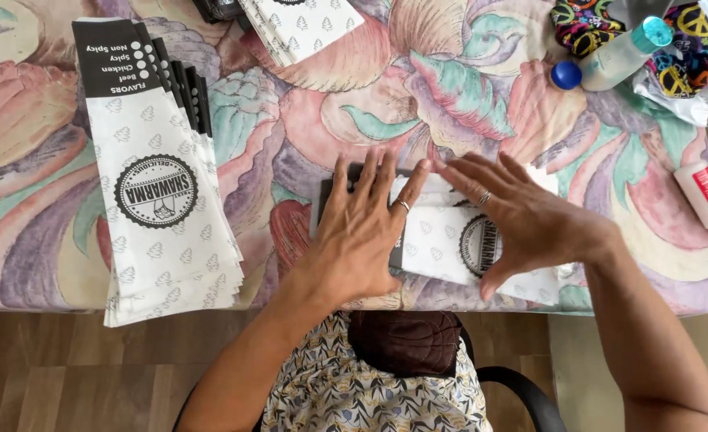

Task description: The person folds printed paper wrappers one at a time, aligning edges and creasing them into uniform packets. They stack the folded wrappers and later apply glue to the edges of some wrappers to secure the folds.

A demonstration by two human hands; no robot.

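**Mia:** What are the hands doing?

**Sam:** Both lie flat and open on a white paper bag (442, 240) on the bench (306, 104). The left hand (362, 232) presses on the bag's dark end, fingers spread. The right hand (514, 220) lies on the bag's round stamp, fingers pointing at the left hand. Neither hand grips anything. They only press.

**Mia:** Where is the bag?

**Sam:** At the near edge of the bench, right in front of the person.

**Mia:** What else is around the bag?

**Sam:** Far to the left of it is a big stack (158, 176) of the same bags, fanned out. Behind it, at the far edge, is a second stack (306, 28). Far to the right and behind it lie a bottle (622, 52) with a teal cap and a blue ball (566, 74). To the right is a white tube (706, 196) with a red label.

**Mia:** How do you press it well?

**Sam:** I think you keep one hand still on the dark end, so the bag can't slide. Then rub flat along the fold with the other. Keep the edges lined up.
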